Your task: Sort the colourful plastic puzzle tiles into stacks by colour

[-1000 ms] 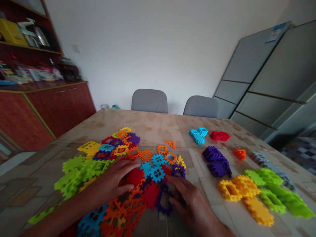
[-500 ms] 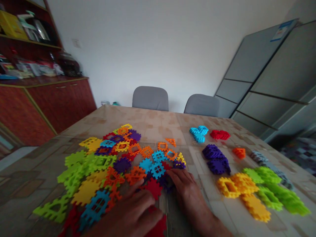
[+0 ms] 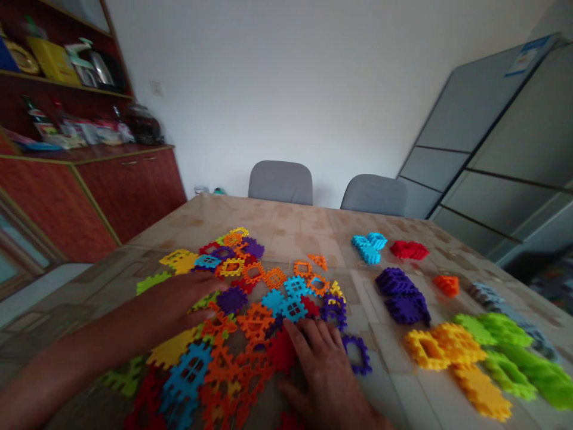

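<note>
My left hand (image 3: 190, 298) reaches across the pile of interlocking plastic building tiles, its fingers stretched and apart above green tiles, near a purple tile (image 3: 232, 300). Just right of the pile's middle, my right hand (image 3: 320, 358) lies with its fingers extended, fingertips by a red tile (image 3: 283, 349); the thumb stands apart. A purple square frame tile (image 3: 357, 355) lies on the table right of that hand. Orange tiles (image 3: 256, 321) and blue window tiles (image 3: 185, 369) lie between and below my hands. What is under my palms is hidden.
On the right, tiles stand grouped by colour: blue (image 3: 369, 246), red (image 3: 409, 249), purple (image 3: 401, 295), orange (image 3: 446, 285), yellow (image 3: 447, 346), green (image 3: 505, 358) and grey (image 3: 510, 316). Two grey chairs (image 3: 280, 182) stand behind the table (image 3: 277, 224).
My left hand has moved up and left, off the near middle of the pile. My right hand has shifted nearer me, uncovering the purple frame tile. The view has turned slightly left.
</note>
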Demonstrator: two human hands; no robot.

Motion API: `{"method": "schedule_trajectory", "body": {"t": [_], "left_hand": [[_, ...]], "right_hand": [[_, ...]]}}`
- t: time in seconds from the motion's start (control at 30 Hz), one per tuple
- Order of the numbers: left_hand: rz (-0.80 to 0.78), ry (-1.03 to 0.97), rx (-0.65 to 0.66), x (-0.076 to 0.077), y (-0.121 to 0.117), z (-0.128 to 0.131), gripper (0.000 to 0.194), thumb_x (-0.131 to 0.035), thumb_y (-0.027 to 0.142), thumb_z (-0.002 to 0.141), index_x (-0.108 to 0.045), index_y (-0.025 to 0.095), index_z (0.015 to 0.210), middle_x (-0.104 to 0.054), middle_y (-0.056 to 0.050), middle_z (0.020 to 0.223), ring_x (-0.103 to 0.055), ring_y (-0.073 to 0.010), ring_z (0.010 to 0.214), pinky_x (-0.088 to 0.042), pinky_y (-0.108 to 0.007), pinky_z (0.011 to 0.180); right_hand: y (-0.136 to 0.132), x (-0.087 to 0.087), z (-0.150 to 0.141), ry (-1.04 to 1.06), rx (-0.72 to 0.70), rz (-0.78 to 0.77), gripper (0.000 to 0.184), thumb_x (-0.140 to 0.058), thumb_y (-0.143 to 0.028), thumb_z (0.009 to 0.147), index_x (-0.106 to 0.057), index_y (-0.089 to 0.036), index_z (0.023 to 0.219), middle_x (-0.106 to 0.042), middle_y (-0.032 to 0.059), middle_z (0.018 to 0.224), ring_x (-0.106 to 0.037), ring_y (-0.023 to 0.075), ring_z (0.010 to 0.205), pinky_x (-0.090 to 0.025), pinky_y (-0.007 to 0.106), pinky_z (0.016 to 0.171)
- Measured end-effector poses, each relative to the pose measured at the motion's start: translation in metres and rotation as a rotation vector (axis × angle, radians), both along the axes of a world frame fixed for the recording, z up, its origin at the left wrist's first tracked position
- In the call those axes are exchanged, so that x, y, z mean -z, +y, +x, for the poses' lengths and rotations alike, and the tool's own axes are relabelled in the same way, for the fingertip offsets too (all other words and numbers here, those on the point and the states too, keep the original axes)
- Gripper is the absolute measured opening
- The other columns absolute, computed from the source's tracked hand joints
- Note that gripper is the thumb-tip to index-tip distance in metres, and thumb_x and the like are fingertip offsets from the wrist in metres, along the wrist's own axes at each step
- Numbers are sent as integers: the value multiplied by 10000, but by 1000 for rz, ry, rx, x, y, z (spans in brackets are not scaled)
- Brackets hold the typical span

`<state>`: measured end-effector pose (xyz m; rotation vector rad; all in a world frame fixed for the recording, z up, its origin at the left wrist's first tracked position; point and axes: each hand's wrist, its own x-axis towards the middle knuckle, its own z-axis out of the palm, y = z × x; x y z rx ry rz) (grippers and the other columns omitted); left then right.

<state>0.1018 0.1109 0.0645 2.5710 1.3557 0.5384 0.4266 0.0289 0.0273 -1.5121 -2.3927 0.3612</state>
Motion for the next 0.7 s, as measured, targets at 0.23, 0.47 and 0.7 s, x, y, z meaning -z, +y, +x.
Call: {"method": "schedule_trajectory", "body": {"t": [0.23, 0.47, 0.7], "left_hand": [[-54, 60, -18, 24, 28, -3, 406, -519, 493, 993, -654, 279, 1311, -664, -59, 1356, -603, -314, 1253, -453, -432, 1093], [-2, 30, -10, 42, 15, 42, 370, -595, 402, 961, -656, 239, 1288, -650, -104, 1351, -580, -310, 1271, -426, -459, 1121], [-29, -8, 7, 40, 19, 34, 337, -545, 559, 972, -740, 292, 1036, -687, -40, 1300, -629, -282, 1214, -472, -382, 1077]], "right_hand": [[6, 7, 11, 111, -31, 67, 795, -569, -29, 748, -441, -232, 1506, -584, 104, 1370, -542, 291, 1246, -456, 476, 1073], [2, -1, 21, 115, -114, 12, 590, -610, -143, 836, -536, -252, 1410, -591, 83, 1365, -539, 282, 1233, -444, 448, 1065], [5, -4, 9, -22, -170, 10, 564, -630, -220, 886, -521, -234, 1439, -532, 88, 1488, -489, 303, 1305, -401, 488, 1096]]}}
